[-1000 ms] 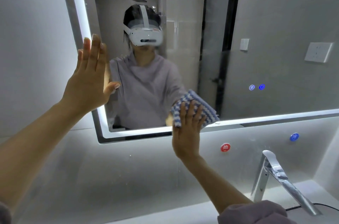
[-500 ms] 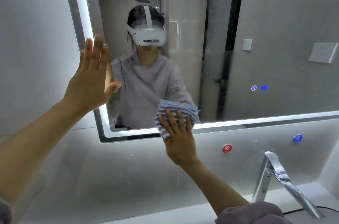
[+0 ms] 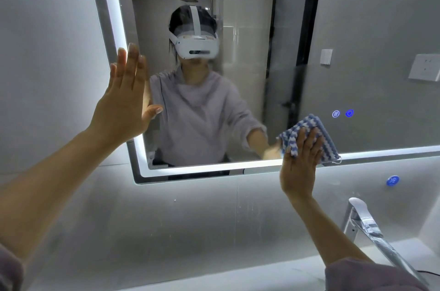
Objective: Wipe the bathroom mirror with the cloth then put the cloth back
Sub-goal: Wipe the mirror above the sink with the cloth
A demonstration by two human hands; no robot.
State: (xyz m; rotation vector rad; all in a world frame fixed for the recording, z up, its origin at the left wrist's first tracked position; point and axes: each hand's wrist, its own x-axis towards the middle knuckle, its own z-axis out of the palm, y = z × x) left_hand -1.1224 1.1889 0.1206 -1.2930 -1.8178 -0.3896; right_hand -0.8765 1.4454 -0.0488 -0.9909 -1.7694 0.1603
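Observation:
The lit-edged bathroom mirror (image 3: 357, 28) fills the upper wall. A blue-and-white striped cloth (image 3: 321, 133) lies flat against the glass near its bottom edge, right of centre. My right hand (image 3: 300, 162) presses on the cloth with the fingers spread over it. My left hand (image 3: 123, 102) rests flat and open against the mirror's lit left edge, fingers pointing up. The mirror reflects a person in a grey top with a white headset.
A chrome faucet (image 3: 371, 228) juts out at the lower right above the white counter (image 3: 238, 276). A blue round sticker (image 3: 392, 181) sits on the wall below the mirror. Two glowing blue touch buttons (image 3: 342, 113) are in the glass beside the cloth.
My right hand has slid the cloth to the right along the mirror's bottom edge, after sweeping left half a second ago. My left hand has stayed flat on the mirror's left edge.

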